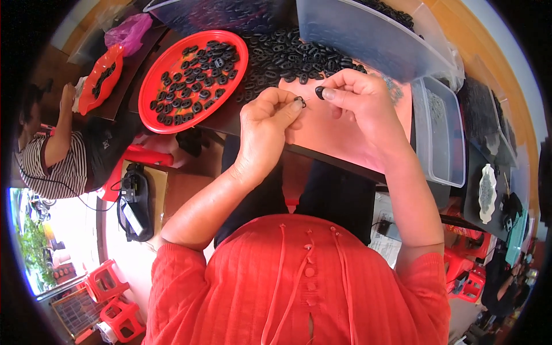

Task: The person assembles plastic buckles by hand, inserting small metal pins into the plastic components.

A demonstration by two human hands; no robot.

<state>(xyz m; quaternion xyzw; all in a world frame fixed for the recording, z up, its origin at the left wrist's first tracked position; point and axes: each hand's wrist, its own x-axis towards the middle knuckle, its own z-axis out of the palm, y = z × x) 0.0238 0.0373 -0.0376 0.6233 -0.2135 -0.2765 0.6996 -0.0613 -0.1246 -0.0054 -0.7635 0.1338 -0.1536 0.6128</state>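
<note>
Both my hands are raised over an orange-pink sheet (339,135) at the table's front edge. My left hand (267,118) pinches a small black piece (299,102) between thumb and fingertips; its exact kind is too small to tell. A little to the right, my right hand (362,98) grips a black oval piece (319,92) between thumb and forefinger. The two pieces are apart. Just beyond my hands spreads a heap of loose black oval pieces with holes (282,54). Left of my left hand, a round red tray (145,106) holds many similar pieces laid out singly.
Clear plastic bins (374,40) stand along the back. A clear box (440,155) with small metal parts is at the right, near a white leaf-shaped dish (487,192). At far left, another person (54,155) sits by a red dish (103,80). Red stools (121,316) stand lower left.
</note>
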